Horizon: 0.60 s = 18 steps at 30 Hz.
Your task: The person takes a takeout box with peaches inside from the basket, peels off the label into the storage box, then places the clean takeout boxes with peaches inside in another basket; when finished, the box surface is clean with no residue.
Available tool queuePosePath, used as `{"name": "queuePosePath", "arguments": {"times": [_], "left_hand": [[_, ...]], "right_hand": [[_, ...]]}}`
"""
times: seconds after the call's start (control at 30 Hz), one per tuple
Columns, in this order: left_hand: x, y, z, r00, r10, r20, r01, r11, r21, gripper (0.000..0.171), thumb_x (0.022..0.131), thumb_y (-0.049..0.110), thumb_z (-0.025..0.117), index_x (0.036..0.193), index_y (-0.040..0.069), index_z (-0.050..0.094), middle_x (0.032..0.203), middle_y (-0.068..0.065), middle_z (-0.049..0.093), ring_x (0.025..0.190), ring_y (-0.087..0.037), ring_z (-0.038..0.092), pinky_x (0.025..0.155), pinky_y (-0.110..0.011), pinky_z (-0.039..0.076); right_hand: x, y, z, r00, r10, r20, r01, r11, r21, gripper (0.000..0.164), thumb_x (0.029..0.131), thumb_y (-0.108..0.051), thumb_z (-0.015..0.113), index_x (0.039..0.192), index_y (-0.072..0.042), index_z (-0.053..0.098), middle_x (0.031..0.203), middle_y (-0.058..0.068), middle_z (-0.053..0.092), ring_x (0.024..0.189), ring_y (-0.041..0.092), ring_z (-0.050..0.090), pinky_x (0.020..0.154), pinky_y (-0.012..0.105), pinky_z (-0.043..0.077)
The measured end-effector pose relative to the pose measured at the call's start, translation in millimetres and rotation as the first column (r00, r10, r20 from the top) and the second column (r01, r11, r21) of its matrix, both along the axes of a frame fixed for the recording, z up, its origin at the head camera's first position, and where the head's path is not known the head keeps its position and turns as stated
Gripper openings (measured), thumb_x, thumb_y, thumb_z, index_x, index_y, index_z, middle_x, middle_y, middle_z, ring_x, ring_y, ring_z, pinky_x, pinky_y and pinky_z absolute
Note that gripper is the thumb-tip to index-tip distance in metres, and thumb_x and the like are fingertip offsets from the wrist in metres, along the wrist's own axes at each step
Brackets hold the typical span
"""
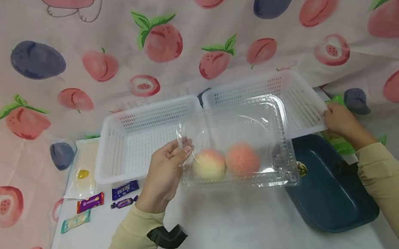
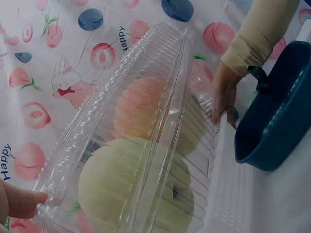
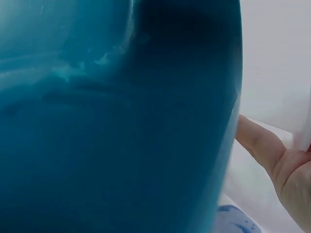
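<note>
My left hand [image 1: 162,176] pinches the left end of a clear plastic box [image 1: 242,124], held up over the front of two white baskets. Inside lie a yellowish round fruit [image 1: 209,165] and a pinkish-orange one [image 1: 243,160]; the left wrist view shows them through the ribbed plastic. My right hand [image 1: 342,121] grips the right end of the right white basket [image 1: 303,103], whose front is partly behind the box. The left white basket [image 1: 110,156] stands beside it. In the right wrist view a blue basin [image 3: 121,145] covers much of the right hand.
The dark blue basin [image 1: 332,195] sits on the white table [image 1: 217,239], below my right hand. Several small wrapped sweets, one a purple packet [image 1: 90,202], lie at left. A clear bag [image 1: 82,173] and a green packet [image 1: 337,142] flank the baskets. A fruit-printed cloth [image 1: 176,76] hangs behind.
</note>
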<state>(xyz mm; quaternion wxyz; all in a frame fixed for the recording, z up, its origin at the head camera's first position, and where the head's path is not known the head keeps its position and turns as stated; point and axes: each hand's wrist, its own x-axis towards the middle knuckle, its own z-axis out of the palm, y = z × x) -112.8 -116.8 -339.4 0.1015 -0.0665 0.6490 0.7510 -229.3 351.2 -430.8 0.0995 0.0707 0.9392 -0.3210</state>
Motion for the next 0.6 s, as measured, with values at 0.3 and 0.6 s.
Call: {"name": "queuePosePath", "arguments": {"times": [0.3,0.6], "left_hand": [[-49.4,30.9,3.6,0.998,0.059,0.015,-0.06,0.997,0.054,0.038,0.104,0.0,0.056,0.139,-0.014,0.054,0.135,-0.02,0.06,0.119,-0.021,0.055,0.076,-0.027,0.056],[-86.3,59.0,-5.8,0.992,0.094,0.089,-0.095,0.995,0.005,0.051,0.104,0.002,0.059,0.15,-0.014,0.043,0.154,-0.025,0.049,0.145,-0.034,0.047,0.116,-0.051,0.047]], "right_hand": [[0.5,-0.8,0.3,1.0,-0.029,-0.002,0.029,1.0,0.011,0.051,0.111,-0.018,0.02,0.144,0.014,0.041,0.128,0.037,0.05,0.104,0.044,0.053,0.071,0.038,0.046],[0.8,-3.6,-3.0,0.999,-0.018,-0.045,0.017,1.0,-0.02,0.048,0.11,-0.015,0.021,0.139,0.017,0.042,0.121,0.037,0.049,0.091,0.039,0.057,0.06,0.032,0.048]]}}
